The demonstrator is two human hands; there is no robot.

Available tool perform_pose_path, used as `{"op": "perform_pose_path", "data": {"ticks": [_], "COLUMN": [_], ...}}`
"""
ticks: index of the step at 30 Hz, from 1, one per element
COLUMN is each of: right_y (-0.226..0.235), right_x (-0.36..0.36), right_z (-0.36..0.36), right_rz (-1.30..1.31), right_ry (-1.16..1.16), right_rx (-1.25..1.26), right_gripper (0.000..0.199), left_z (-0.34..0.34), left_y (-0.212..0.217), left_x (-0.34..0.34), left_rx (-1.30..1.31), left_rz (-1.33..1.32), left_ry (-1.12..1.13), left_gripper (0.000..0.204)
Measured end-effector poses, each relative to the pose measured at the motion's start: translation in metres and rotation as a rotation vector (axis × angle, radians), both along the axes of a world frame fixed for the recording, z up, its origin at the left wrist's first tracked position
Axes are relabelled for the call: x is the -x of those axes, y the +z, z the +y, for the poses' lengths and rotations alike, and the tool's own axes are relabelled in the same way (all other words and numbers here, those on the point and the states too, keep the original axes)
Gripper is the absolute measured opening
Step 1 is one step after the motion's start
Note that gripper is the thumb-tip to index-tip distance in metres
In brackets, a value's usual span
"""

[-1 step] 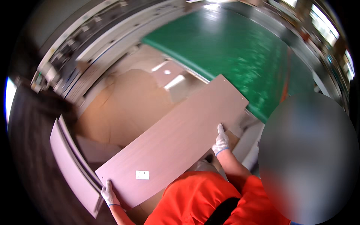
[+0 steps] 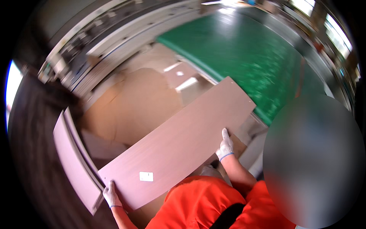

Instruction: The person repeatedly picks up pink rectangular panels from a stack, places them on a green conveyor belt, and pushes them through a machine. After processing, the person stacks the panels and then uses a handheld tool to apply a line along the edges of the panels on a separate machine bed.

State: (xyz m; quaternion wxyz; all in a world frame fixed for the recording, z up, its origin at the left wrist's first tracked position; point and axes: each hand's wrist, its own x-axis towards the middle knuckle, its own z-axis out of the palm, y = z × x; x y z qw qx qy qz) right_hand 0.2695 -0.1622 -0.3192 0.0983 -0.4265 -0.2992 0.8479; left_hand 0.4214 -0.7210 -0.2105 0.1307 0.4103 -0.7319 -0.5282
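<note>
A long flat pinkish-brown board (image 2: 179, 141) is held in front of me, slanting from lower left to upper right. My left hand (image 2: 111, 195), in a white knit glove, grips its near left corner with the thumb on top. The gloved right hand (image 2: 225, 146) clasps the near long edge toward the right end, thumb lying on the face; the fingers beneath are hidden. A white label (image 2: 146, 176) is stuck near the board's left end, and small holes show at its corners. Just left of my left hand stand similar pinkish boards (image 2: 72, 164), side by side.
A green conveyor belt (image 2: 244, 57) lies beyond the board's far right end. Brown cardboard (image 2: 133, 103) covers the area behind the board. A long machine with a pale rail (image 2: 141, 30) runs along the far left. A blurred grey round patch hides the right side.
The surroundings, including the belt and machine, have shifted slightly to the right in view. The board and both hands keep nearly the same place in the picture, with the grip unchanged.
</note>
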Motion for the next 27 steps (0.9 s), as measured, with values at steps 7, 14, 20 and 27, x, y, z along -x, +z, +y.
{"op": "perform_pose_path", "data": {"ticks": [7,14,20,27], "right_y": [0.032,0.036,0.025,0.093], "right_x": [0.056,-0.027,-0.079,-0.088], "right_z": [-0.234,-0.473,-0.574,-0.551], "right_rz": [0.213,0.274,0.333,0.417], "right_ry": [0.573,1.306,1.740,1.914], "right_rx": [-0.014,-0.158,-0.206,-0.061], "right_gripper": [0.050,0.027,0.023,0.034], "left_z": [-0.033,0.036,0.071,-0.009], "left_y": [-0.013,-0.047,-0.052,-0.020], "left_x": [-0.163,-0.308,-0.307,-0.228], "left_rx": [-0.144,-0.208,-0.147,-0.336], "left_rz": [0.155,0.296,0.434,0.596], "left_ry": [0.534,1.072,1.222,1.085], "left_gripper": [0.036,0.049,0.050,0.044]}}
